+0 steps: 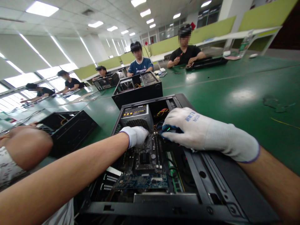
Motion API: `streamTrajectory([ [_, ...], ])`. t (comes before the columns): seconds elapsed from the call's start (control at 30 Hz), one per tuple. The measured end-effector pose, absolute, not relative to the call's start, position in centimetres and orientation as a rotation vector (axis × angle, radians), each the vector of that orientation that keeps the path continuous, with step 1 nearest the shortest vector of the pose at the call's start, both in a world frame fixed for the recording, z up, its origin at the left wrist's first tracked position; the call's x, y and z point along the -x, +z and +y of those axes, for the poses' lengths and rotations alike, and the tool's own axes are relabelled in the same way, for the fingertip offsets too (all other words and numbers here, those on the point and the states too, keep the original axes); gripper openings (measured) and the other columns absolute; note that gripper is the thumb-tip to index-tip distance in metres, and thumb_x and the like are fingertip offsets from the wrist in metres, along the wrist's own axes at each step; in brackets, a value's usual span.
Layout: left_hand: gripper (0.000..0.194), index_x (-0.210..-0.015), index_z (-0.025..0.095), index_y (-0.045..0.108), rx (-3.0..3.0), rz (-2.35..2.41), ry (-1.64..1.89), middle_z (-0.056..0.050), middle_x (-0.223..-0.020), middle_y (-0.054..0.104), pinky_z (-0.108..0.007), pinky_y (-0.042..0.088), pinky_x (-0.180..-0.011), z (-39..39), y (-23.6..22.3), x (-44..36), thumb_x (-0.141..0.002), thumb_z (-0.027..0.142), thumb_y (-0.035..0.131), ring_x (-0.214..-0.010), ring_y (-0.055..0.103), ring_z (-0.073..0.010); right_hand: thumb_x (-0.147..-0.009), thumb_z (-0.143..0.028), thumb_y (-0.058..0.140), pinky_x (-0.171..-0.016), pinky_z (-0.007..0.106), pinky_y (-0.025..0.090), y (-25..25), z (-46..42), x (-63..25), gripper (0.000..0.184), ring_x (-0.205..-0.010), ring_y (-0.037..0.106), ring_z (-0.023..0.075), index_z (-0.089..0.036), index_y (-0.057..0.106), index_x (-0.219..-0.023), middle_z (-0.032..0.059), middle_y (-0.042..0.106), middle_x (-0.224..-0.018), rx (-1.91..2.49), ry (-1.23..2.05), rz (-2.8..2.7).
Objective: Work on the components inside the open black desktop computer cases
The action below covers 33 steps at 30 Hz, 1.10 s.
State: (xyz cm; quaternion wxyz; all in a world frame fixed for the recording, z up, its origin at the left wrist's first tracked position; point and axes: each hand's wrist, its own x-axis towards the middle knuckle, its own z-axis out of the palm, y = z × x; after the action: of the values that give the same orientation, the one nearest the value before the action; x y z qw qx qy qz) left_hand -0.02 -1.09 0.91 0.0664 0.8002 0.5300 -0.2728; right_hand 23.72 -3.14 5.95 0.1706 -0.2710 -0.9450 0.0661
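An open black computer case (211, 175) lies in front of me with its inside facing up. My left hand (138, 136), in a white glove, is closed at the upper edge of the motherboard (145, 153); its fingertips are hidden. Curled round a dark, rounded, fan-like part (172, 129) is my gloved right hand (185, 128), just right of the board. A grey power supply (134, 114) sits behind my left hand. Lower in the case are a blue circuit card (142, 181) and a green memory stick (172, 172). Coloured wires (162, 112) show beyond my right hand.
A second open case (138, 90) stands just beyond mine, and another (72, 129) is to the left beside a neighbour's blurred arm (28, 143). Several people sit along the green table (234, 84). A thin yellow wire (284, 122) lies at the right.
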Motion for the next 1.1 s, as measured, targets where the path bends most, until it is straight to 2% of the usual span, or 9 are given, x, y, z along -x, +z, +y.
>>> streamTrajectory([
  [0.17, 0.046, -0.117, 0.018, 0.069, -2.418, 1.552, -0.876, -0.012, -0.118, 0.074, -0.037, 0.056, -0.093, -1.1, 1.1, 0.0, -0.073, 0.032, 0.075, -0.108, 0.07, -0.0299, -0.097, -0.054, 0.052, -0.091, 0.039, 0.044, 5.9, -3.1, -23.7, 0.038, -0.096, 0.061, 0.0254, -0.021, 0.071, -0.096, 0.009, 0.068, -0.098, 0.778, 0.181, -2.69],
  [0.57, 0.047, -0.116, 0.021, 0.068, -2.404, 1.6, -0.865, -0.01, -0.118, 0.073, -0.035, 0.056, -0.093, -0.8, 1.6, 0.3, -0.07, 0.029, 0.075, -0.107, 0.07, -0.0282, -0.096, -0.053, 0.052, -0.089, 0.039, 0.044, 5.9, -3.0, -23.7, 0.037, -0.095, 0.06, 0.0258, -0.021, 0.07, -0.092, 0.0096, 0.068, -0.098, 0.776, 0.206, -2.69],
  [0.9, 0.055, -0.123, 0.02, 0.066, -2.383, 1.647, -0.89, -0.011, -0.129, 0.069, -0.038, 0.048, -0.109, -0.8, 2.4, 0.4, -0.069, 0.015, 0.072, -0.121, 0.064, -0.0292, -0.096, -0.053, 0.052, -0.088, 0.038, 0.044, 5.9, -2.9, -23.7, 0.036, -0.094, 0.06, 0.0256, -0.022, 0.07, -0.094, 0.0089, 0.068, -0.098, 0.773, 0.229, -2.692],
  [1.1, 0.056, -0.122, 0.019, 0.068, -2.367, 1.648, -0.91, -0.012, -0.127, 0.07, -0.038, 0.051, -0.104, -0.5, 2.1, 0.6, -0.066, 0.015, 0.075, -0.117, 0.066, -0.0307, -0.096, -0.054, 0.051, -0.088, 0.038, 0.043, 5.7, -2.8, -23.7, 0.038, -0.095, 0.059, 0.0259, -0.022, 0.07, -0.094, 0.0091, 0.068, -0.097, 0.775, 0.225, -2.691],
])
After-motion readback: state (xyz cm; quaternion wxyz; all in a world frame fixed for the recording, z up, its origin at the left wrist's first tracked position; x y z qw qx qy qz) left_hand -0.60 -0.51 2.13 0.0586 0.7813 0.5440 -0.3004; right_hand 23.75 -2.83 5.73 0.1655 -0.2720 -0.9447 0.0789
